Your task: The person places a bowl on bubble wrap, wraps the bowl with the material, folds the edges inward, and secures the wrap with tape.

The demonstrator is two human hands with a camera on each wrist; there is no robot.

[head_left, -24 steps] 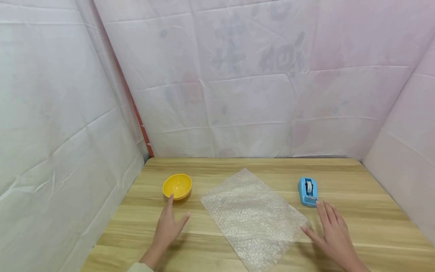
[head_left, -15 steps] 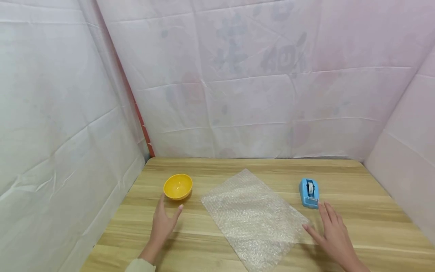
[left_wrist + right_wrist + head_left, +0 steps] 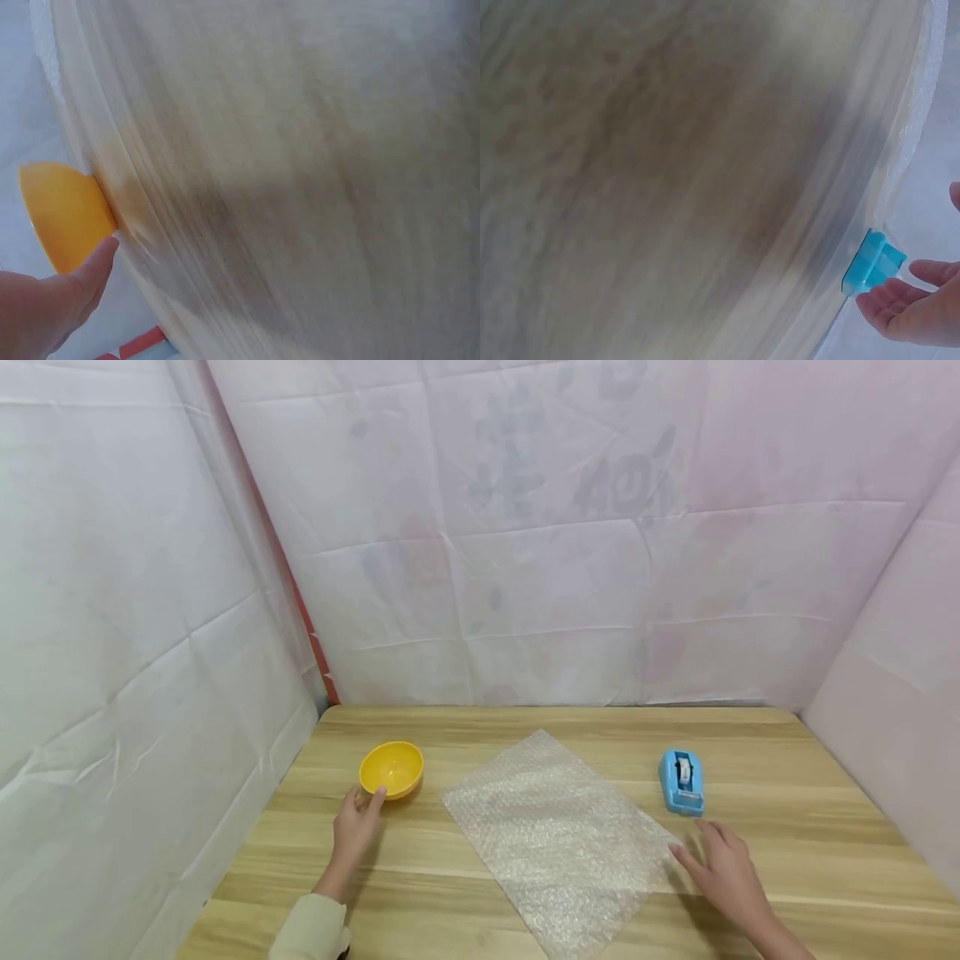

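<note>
The bubble wrap (image 3: 558, 835) is cut off by the head view's lower edge.

Wood-grain desk (image 3: 795, 777), rounded far corners, and behind its far edge rises a creased white sheet (image 3: 540, 577), pinkish upper R, w/ faint lettering (image 3: 517, 483)! Red strip (image 3: 318, 652) nr far-L corner.

The tape dispenser (image 3: 682, 785) stands before my right hand (image 3: 729, 875); between the bowl (image 3: 392, 770) and the bubble wrap (image 3: 558, 835) is free way.
</note>
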